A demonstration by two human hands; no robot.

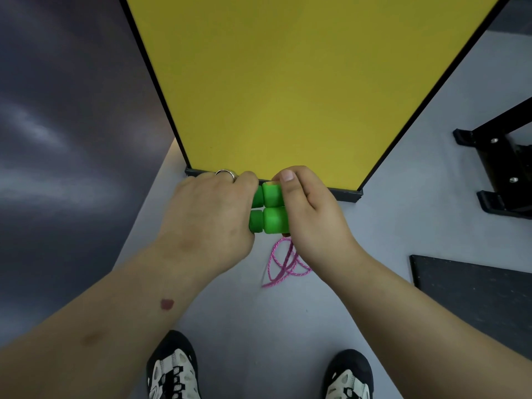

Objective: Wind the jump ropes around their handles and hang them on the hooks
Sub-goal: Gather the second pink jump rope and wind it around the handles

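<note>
Two green jump-rope handles (269,208) lie side by side between my hands, in front of the lower edge of a yellow board. My left hand (210,214), with a ring on one finger, grips their left ends. My right hand (309,214) is closed over their right ends, thumb on top. A pink cord (285,262) hangs down from under my right hand and falls in loose loops toward the grey floor. No hooks are in view.
The tall yellow board (288,82) with a black frame stands straight ahead on the grey floor (259,326). A dark wall (57,139) runs along the left. A black metal stand (501,168) and a black mat (475,289) are on the right. My shoes (172,370) show below.
</note>
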